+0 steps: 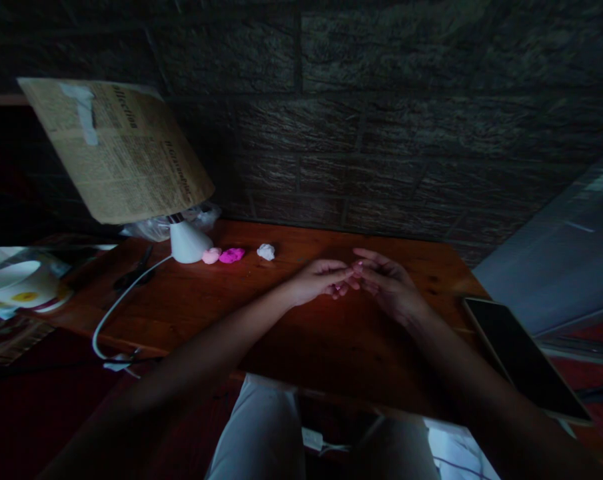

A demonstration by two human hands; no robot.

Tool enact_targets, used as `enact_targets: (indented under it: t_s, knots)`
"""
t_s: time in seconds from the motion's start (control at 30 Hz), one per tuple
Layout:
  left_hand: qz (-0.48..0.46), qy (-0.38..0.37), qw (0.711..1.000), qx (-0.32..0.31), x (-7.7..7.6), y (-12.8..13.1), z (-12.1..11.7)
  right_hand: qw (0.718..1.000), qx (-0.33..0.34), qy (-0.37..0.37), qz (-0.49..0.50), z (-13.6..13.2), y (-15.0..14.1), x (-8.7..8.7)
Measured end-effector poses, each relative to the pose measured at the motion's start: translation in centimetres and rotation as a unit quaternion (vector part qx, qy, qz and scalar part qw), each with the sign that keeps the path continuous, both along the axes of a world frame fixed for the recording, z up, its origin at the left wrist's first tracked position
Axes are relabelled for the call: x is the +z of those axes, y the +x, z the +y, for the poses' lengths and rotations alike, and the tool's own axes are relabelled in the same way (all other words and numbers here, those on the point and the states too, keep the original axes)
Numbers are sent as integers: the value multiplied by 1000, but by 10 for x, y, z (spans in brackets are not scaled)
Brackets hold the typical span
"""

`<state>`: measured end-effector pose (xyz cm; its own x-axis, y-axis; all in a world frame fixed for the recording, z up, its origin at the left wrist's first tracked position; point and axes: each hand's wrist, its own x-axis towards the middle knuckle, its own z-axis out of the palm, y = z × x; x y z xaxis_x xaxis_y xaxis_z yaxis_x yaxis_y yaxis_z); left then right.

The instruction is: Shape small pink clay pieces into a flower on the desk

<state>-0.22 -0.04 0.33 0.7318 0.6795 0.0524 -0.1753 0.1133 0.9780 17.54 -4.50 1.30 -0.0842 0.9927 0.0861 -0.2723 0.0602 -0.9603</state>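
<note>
Pale trousers (261, 427), bare forearms (226, 343)

You wear plain, light trousers, the left leg (256, 443) catching more light, the right leg (406, 450) greyed by shadow. Both of your forearms are uncovered, broad toward the elbow and narrowing to slim wrists. Your left hand (321, 280) and right hand (391, 287) are bare as well, with slender fingers.

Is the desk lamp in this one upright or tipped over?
Upright: its white base rests on the wooden table, with the newsprint-patterned shade above it.

a lamp (131, 153) and tablet (524, 357) rest on the table (311, 340).
</note>
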Motion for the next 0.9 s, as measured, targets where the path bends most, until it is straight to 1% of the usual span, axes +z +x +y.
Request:
enact_targets:
  t_s: [0.17,0.4,0.5,0.63,0.9]
  knots:
    - [-4,2,1000,-3,-2,1,1,999,-10,-29,22,-2,-1,4]
    - [-7,-21,1000,10,1,1,0,998,-36,-29,47,-1,-2,5]
    - [2,-27,999,23,2,1,-1,998,-46,-27,38,0,-3,4]
    - [26,-2,999,39,2,1,-1,998,-48,-26,23,-1,-4,3]
    - [26,19,999,36,1,0,0,997,-74,-15,-15,-1,-5,2]
